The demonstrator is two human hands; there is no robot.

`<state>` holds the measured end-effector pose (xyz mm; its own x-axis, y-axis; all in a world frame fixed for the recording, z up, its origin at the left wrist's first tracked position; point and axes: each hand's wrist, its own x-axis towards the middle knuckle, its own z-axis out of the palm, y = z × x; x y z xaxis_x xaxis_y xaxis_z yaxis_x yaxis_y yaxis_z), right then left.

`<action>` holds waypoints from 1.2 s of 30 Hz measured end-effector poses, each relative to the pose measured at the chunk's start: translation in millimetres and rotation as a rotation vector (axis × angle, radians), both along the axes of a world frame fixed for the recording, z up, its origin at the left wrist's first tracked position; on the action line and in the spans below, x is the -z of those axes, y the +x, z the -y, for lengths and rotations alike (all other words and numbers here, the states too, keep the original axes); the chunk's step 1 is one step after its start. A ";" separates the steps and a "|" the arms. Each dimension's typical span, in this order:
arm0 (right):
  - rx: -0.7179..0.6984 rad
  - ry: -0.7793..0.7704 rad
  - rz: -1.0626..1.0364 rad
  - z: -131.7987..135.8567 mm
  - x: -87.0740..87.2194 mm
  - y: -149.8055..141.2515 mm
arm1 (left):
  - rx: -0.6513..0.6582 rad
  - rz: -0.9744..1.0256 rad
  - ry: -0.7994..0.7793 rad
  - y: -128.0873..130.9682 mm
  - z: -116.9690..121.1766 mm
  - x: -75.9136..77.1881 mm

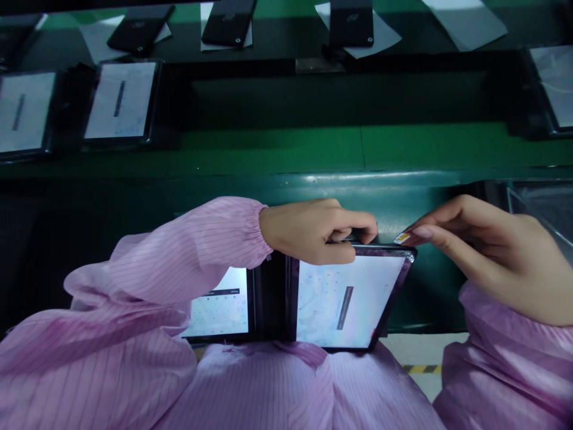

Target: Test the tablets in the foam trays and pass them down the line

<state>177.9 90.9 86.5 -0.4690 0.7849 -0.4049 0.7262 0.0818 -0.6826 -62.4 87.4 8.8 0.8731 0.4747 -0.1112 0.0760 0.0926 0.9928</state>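
While my left hand (308, 232) is clamped on the upper edge of a lit tablet (329, 280) at the near side of the desk (268, 149), my right hand (501, 251) pinches a small white-and-yellow card (401, 237) at the tablet's upper right corner; a second tablet (224, 313) shows farther left.

Partly covered, too small to read
At the near edge of the desk (394, 200), the left hand (313, 232) hides part of the top edge of the tablet (320, 298), whose screen text is illegible. The left sleeve (197, 239) covers most of a second tablet (219, 316). The right hand (505, 254) partly covers a small card (401, 237). Beyond, dark devices (228, 25) are cut off above, their logos blurred.
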 end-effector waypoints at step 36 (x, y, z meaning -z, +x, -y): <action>-0.425 -0.218 -0.070 5.0 38.3 -147.9 | -0.719 0.166 -0.141 -103.0 83.2 29.5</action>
<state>30.0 85.9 48.1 -0.7619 0.4179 -0.4949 0.6112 0.2110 -0.7628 -165.5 4.2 -20.6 0.3633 0.9255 -0.1069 -0.2011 0.1899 0.9610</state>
